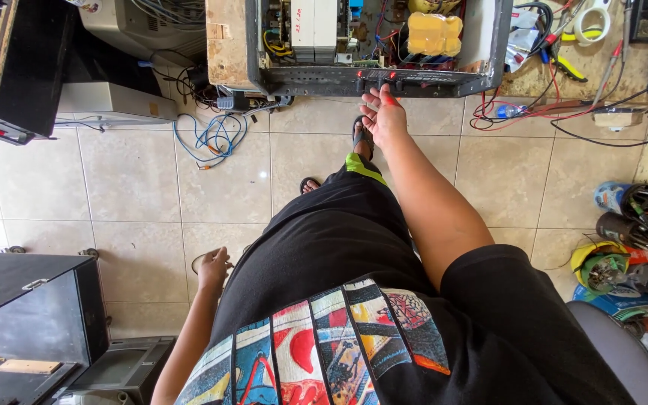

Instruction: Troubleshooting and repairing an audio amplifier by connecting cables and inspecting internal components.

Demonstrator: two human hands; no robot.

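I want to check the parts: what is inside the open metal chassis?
Inside the open metal chassis: yellow block, white modules, coloured wires. Deeper parts are hidden beyond the frame edge.

Glossy beige tile floor (136, 180), catching a glint of light. Up top, the open chassis (373, 81) shows matt grey perforated metal, with a yellow waxy-looking block (433, 34) inside. Its counter (226, 52) is rough, worn wood. Blue plastic-sheathed cable (215, 135) coils nearby; the black cabinet (16, 289) looks smooth, semi-matt.

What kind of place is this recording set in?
Most likely an electronics repair workshop: the right hand reaches an opened equipment chassis with exposed wiring, hand tools lie on the bench, and loose cables trail over the tiled floor.
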